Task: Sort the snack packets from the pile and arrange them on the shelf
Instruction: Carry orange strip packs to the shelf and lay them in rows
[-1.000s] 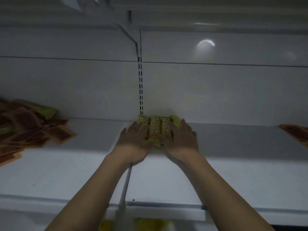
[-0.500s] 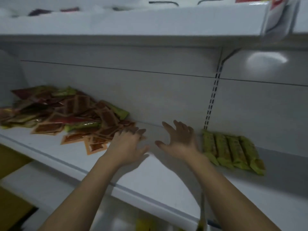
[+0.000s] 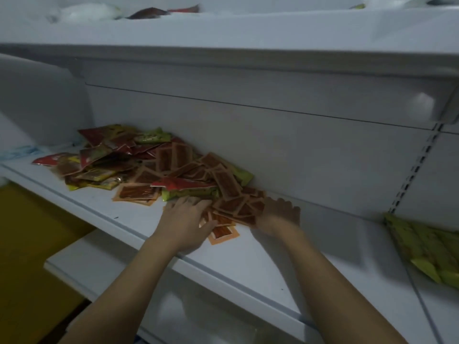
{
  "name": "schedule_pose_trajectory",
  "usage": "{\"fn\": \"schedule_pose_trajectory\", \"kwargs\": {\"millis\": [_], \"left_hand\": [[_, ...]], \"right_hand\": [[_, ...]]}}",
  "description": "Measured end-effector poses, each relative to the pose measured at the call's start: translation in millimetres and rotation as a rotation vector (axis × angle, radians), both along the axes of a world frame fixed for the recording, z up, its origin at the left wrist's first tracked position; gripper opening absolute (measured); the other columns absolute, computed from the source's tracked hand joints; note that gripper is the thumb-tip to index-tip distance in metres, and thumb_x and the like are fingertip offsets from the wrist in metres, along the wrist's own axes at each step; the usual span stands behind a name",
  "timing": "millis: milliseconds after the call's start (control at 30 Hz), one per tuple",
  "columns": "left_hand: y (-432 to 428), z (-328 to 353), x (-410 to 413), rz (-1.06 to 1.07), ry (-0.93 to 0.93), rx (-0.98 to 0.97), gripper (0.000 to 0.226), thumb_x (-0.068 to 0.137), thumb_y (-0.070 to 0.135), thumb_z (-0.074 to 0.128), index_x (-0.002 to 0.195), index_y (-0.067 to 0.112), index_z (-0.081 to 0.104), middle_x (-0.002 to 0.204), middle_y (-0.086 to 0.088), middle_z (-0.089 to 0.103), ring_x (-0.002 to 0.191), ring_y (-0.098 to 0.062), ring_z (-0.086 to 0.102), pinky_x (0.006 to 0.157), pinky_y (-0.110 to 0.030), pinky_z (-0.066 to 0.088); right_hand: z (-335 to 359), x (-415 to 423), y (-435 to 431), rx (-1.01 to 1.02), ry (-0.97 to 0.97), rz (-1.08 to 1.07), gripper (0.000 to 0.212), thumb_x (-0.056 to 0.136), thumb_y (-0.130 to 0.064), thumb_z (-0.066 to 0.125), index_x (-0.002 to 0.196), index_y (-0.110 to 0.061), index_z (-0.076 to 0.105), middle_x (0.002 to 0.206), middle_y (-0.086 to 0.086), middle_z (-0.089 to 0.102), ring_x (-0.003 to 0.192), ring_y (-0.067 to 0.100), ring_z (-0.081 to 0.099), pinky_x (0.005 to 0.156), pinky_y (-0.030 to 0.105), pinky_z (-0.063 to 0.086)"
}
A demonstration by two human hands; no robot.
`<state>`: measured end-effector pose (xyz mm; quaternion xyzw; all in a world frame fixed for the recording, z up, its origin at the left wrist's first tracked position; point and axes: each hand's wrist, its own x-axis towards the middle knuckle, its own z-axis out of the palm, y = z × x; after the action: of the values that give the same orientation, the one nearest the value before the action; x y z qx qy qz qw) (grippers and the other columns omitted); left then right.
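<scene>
**Both hands at the right end of the pile**

The pile of snack packets (image 3: 159, 167) lies on the left half of the white shelf (image 3: 231, 259), pushed up against the back panel (image 3: 298, 150) and spreading toward the front edge. It is a loose mix of orange-bordered brown packets, red ones and a few green ones, overlapping at all angles.

The left hand (image 3: 185, 220) lies palm down on the pile's near right end, fingers straight and spread over the packets, gripping nothing. An orange packet (image 3: 222, 233) sticks out from under its thumb side, nearest the front edge.

The right hand (image 3: 278, 216) is blurred. It sits just beside the pile's right end, near the back panel, back of the hand up; its fingers look straight and it touches the outermost brown packets, with nothing visibly grasped.

Well apart, at the shelf's right edge, a row of green packets (image 3: 427, 247) lies side by side. An upper shelf (image 3: 223, 33) overhangs everything, and a slotted upright (image 3: 412, 170) runs down the back panel.
</scene>
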<state>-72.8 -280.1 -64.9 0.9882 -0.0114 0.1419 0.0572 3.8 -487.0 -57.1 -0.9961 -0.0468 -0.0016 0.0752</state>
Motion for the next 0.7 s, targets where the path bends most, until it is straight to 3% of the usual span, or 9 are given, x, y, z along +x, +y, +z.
{"fn": "schedule_pose_trajectory", "kwargs": {"millis": [100,200,300,400,500,600,700], "left_hand": [[1.8,-9.2,15.0,-0.032,-0.015,-0.013,0.053,0.095,0.062,0.038,0.142,0.038,0.042,0.139,0.004,0.051,0.131,-0.024,0.042,0.106,-0.044,0.034],[-12.7,-8.9,38.1,0.024,-0.067,-0.051,0.05,0.095,0.062,0.037,0.123,0.029,0.06,0.124,0.0,0.062,0.118,-0.026,0.052,0.095,-0.041,0.038],[-30.3,-8.1,59.0,0.091,-0.057,-0.082,0.061,0.092,0.069,0.034,0.117,0.022,0.062,0.12,-0.005,0.065,0.116,-0.03,0.054,0.095,-0.041,0.038],[-37.3,-18.2,75.5,0.065,-0.09,-0.119,0.068,0.088,0.069,0.035,0.111,0.012,0.065,0.104,-0.013,0.069,0.103,-0.036,0.061,0.085,-0.044,0.045],[-36.2,-29.1,84.2,0.016,-0.154,-0.181,0.06,0.08,0.06,0.05,0.094,0.004,0.067,0.083,-0.019,0.069,0.078,-0.038,0.066,0.069,-0.046,0.05],[-31.1,-32.5,83.8,-0.015,-0.12,-0.314,0.054,0.085,0.048,0.063,0.117,0.005,0.059,0.11,-0.019,0.065,0.103,-0.039,0.06,0.086,-0.048,0.045],[-22.6,-36.2,82.8,-0.024,-0.103,-0.452,0.055,0.085,0.043,0.068,0.129,0.014,0.051,0.127,-0.01,0.057,0.121,-0.032,0.049,0.098,-0.045,0.039]], "right_hand": [[-14.0,8.3,0.5,0.003,0.028,-0.082,0.042,0.095,-0.043,0.043,0.131,-0.023,0.05,0.13,0.007,0.054,0.122,0.028,0.046,0.097,0.038,0.032],[-18.7,6.8,-2.6,-0.015,-0.01,-0.087,0.048,0.097,-0.051,0.041,0.138,-0.025,0.043,0.131,0.008,0.053,0.122,0.029,0.045,0.097,0.037,0.032],[-19.9,4.5,-9.0,0.04,-0.013,-0.129,0.056,0.092,-0.059,0.047,0.138,-0.028,0.043,0.13,0.008,0.051,0.123,0.03,0.045,0.098,0.037,0.033],[-23.1,9.3,-14.7,0.117,0.039,-0.212,0.06,0.081,-0.065,0.06,0.126,-0.026,0.053,0.125,0.007,0.055,0.119,0.029,0.05,0.095,0.036,0.04],[-17.7,19.0,-20.8,0.22,0.126,-0.219,0.054,0.071,-0.059,0.074,0.101,-0.017,0.064,0.105,0.007,0.065,0.1,0.027,0.062,0.075,0.03,0.046],[-7.4,31.5,-21.6,0.276,0.212,-0.217,0.039,0.067,-0.04,0.084,0.085,-0.011,0.066,0.077,0.005,0.069,0.076,0.019,0.068,0.057,0.022,0.044],[-4.2,45.6,-16.3,0.268,0.236,-0.258,0.054,0.059,-0.043,0.089,0.095,-0.01,0.063,0.096,0.012,0.067,0.098,0.026,0.063,0.066,0.025,0.046]]}}
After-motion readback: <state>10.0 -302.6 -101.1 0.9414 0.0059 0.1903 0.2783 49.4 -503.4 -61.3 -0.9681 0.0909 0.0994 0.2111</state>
